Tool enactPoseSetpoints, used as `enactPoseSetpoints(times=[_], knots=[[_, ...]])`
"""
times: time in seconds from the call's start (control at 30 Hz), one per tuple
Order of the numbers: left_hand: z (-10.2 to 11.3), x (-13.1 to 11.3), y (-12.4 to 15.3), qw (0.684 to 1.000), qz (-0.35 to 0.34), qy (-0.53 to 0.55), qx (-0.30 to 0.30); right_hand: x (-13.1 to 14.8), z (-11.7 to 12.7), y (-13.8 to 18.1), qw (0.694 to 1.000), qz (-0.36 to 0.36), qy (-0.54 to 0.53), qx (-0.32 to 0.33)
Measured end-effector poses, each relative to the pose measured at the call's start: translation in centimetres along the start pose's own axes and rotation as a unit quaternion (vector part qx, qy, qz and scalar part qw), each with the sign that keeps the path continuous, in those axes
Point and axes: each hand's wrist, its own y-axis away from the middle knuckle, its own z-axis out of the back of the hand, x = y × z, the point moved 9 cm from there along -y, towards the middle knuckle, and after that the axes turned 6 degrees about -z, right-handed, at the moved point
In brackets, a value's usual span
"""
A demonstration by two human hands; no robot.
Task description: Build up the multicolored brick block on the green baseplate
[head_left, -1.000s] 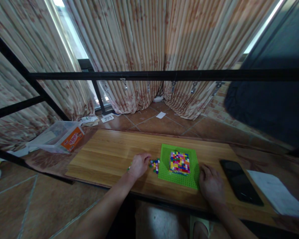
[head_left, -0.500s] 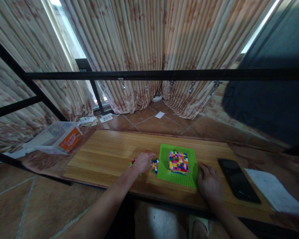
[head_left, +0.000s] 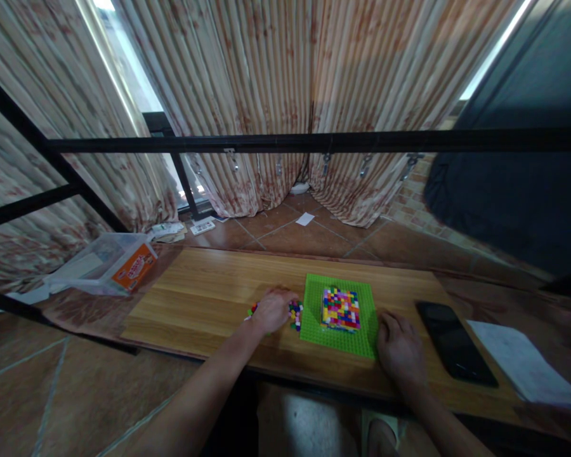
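On the wooden board lies a green studded baseplate [head_left: 313,324]. A square block of small multicoloured toy bricks [head_left: 341,309] is built up on its middle. My left hand [head_left: 272,310] reaches over loose toy bricks [head_left: 295,314] just left of the baseplate. Its fingers are bent down and drawn together, and whatever lies between the fingertips is hidden. My right hand [head_left: 400,346] rests at the baseplate's right edge, fingers curled, with thumb and fingertips against that edge.
A black phone [head_left: 457,344] and a white sheet of paper [head_left: 528,362] lie to the right. At the far left stands a clear plastic box [head_left: 107,260] with an orange label. A black metal bar [head_left: 276,144] crosses beyond the board, before patterned curtains [head_left: 266,76].
My left hand has shifted very slightly among the loose bricks. The right hand, the baseplate and the brick block look the same.
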Motion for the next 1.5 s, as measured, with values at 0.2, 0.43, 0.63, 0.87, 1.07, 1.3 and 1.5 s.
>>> enactPoseSetpoints(times=[0.2,0.43,0.63,0.87,1.07,1.3,1.5], knots=[[1.2,1.4,1.1,0.998,0.032,-0.008,-0.047,0.0,-0.1,0.1,1.000,0.002,-0.010,0.003],[2.8,3.0,5.0,0.996,0.061,-0.005,-0.069,0.1,0.3,0.0,1.000,-0.003,-0.005,-0.005],[2.5,1.9,5.9,0.996,0.059,-0.050,-0.050,0.2,0.5,-0.1,1.000,-0.004,-0.002,-0.011],[1.7,0.3,4.2,0.996,0.002,-0.091,0.013,0.2,0.5,-0.1,1.000,0.001,-0.005,-0.009],[1.3,0.7,3.9,0.991,0.008,-0.131,0.017,0.2,0.6,-0.1,1.000,-0.006,-0.004,-0.004],[1.0,1.6,3.5,0.993,0.060,-0.093,-0.028,0.1,0.3,-0.1,1.000,-0.003,-0.005,-0.003],[0.9,1.8,2.6,0.992,0.091,-0.074,-0.043,0.1,0.5,-0.1,1.000,-0.007,-0.001,-0.002]])
